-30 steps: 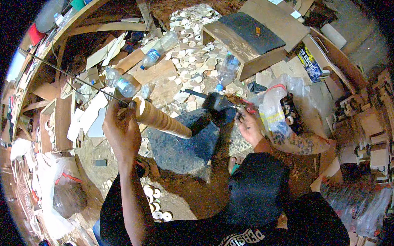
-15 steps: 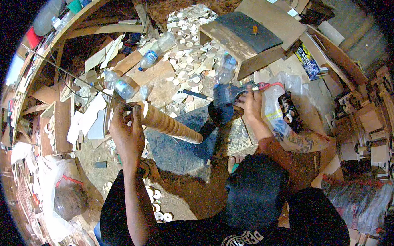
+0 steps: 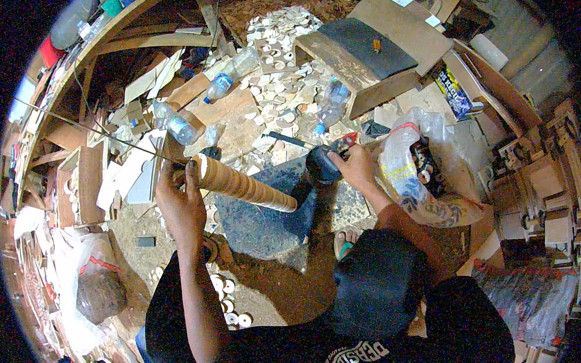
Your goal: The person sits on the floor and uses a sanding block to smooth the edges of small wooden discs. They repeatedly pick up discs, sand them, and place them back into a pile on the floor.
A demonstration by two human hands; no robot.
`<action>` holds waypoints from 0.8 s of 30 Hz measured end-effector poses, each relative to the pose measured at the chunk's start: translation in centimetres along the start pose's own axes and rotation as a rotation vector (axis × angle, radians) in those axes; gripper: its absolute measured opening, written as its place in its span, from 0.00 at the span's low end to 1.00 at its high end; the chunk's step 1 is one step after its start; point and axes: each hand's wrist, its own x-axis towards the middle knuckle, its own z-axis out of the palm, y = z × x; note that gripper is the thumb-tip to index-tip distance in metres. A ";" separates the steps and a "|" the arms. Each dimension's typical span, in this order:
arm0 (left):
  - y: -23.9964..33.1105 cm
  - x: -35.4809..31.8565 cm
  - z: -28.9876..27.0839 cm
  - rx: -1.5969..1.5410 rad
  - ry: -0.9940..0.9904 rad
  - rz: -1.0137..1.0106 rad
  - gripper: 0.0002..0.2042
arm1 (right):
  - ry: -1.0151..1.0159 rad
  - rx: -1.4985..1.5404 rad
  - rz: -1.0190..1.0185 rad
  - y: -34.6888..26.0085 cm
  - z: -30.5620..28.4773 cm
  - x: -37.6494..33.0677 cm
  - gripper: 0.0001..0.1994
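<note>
Your left hand (image 3: 181, 202) is curled shut around the upper end of the turned wooden post (image 3: 243, 185), which slants down toward the middle of the grey slab (image 3: 266, 225) on the dirt floor. Your right hand (image 3: 353, 168) is clenched around a dark power tool (image 3: 321, 167), pressed against the post's lower end at the slab's far edge. Plastic water bottles (image 3: 176, 125) and pale wooden offcuts (image 3: 285, 83) lie scattered beyond. A clear plastic bag (image 3: 411, 159) sits just beside your right forearm.
</note>
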 end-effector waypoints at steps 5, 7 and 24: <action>0.7 -0.4 -0.1 -0.020 -0.019 -0.083 0.12 | 0.073 -0.025 -0.215 -0.9 0.7 -0.1 0.17; 0.9 -0.6 0.0 -0.020 -0.014 -0.103 0.12 | 0.007 0.024 -0.126 -0.6 0.6 0.1 0.16; -0.5 0.9 -0.5 -0.111 -0.117 -0.138 0.13 | 0.240 0.565 -0.094 2.0 -0.1 -1.4 0.11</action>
